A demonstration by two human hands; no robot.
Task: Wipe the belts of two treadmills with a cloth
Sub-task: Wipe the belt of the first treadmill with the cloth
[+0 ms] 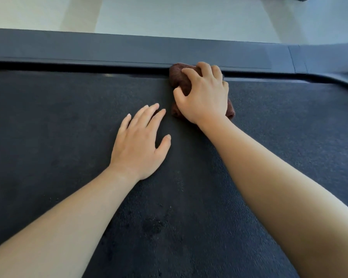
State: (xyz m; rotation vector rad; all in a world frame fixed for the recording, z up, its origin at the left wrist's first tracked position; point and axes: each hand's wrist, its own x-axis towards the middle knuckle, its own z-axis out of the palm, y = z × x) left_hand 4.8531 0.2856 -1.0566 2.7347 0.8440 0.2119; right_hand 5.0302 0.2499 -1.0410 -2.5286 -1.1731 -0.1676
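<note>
The left hand [138, 145] lies flat and open on the dark belt [48, 127], palm down, fingers loosely spread and pointing toward one o'clock — it holds nothing. Just beside its fingertips, at about one o'clock from it, sits the brown cloth [178, 77], bunched into a wad on the belt and pushed up against the far edge, where the belt meets the grey side rail [109, 49]. The right hand [204, 93] presses down on top of the cloth with its fingers curled into the fabric, gripping it; bits of cloth stick out at eleven o'clock and at five o'clock from under the palm. Whether the cloth reaches over onto the rail is hard to say — the fingers cover that spot. Beyond the rail, at twelve o'clock, runs pale floor [169, 15].
</note>
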